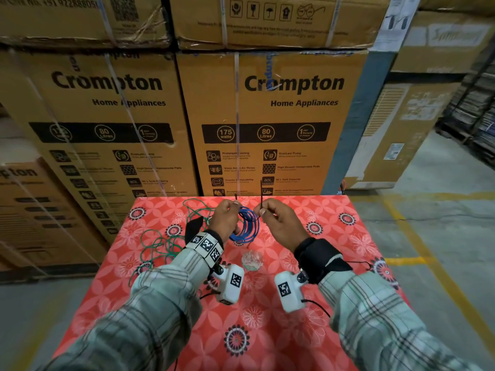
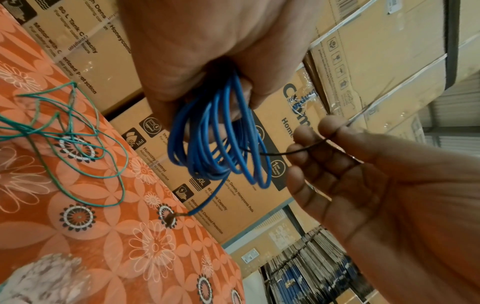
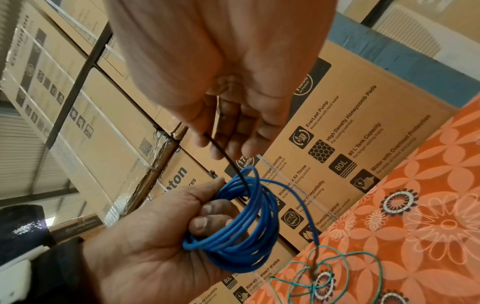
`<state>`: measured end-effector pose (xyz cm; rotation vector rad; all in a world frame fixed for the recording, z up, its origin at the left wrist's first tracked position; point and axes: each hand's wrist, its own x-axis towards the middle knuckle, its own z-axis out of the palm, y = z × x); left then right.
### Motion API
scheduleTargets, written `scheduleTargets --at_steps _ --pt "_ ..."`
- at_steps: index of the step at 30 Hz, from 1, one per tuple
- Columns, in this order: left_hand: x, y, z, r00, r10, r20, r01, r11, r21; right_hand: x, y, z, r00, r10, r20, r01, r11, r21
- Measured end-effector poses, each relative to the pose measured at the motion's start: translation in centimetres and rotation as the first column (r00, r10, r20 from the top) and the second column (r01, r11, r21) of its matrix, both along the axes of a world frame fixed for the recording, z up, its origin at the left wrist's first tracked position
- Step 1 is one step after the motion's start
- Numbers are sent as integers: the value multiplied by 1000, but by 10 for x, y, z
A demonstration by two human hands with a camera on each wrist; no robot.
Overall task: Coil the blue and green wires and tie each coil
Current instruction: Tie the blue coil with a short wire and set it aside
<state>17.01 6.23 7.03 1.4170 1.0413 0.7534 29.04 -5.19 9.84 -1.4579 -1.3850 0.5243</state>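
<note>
The left hand grips the blue wire, already wound into a coil, with fingers curled through the loops so that the turns stay bunched and clear of the table. The right hand pinches a thin black tie between thumb and forefinger; in the right wrist view the tie runs down from the fingers into the coil, which suggests it is being passed around the bundle to bind it. One free end of the blue wire hangs down to the cloth, its stripped tip touching the surface near the green wire. The green wire lies loose and uncoiled on the table, left of the left wrist, so that half of the task is judged still pending. A small crumpled clear wrapper rests on the cloth between the forearms. Stacked cardboard boxes stand directly behind the table. Nothing obstructs the tie, but the hanging blue end could snag the green tangle.
</note>
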Motion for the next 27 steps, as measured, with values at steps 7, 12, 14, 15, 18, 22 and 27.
scheduleTargets --at_steps 7,12,14,15,18,22,27 --pt "5 -22 8 1000 -6 30 5 1000 24 -6 -1 8 996 -80 49 76 994 84" --pt "5 -28 12 999 -28 -25 30 994 102 -7 1 12 932 -227 281 176 965 196" --pt "4 -30 14 999 -30 -36 34 992 119 -9 0 12 912 -270 307 203 951 233" --pt "4 -31 15 999 -31 -41 36 991 126 -9 0 11 907 -286 309 214 946 245" --pt "3 -33 16 997 -34 -67 44 987 156 -9 1 14 885 -334 323 243 925 292" --pt "2 -33 14 997 -8 -76 23 981 194 -8 4 23 893 -331 306 231 919 320" --pt "1 -36 14 994 38 -100 -9 962 272 -8 4 25 855 -359 373 225 907 356"
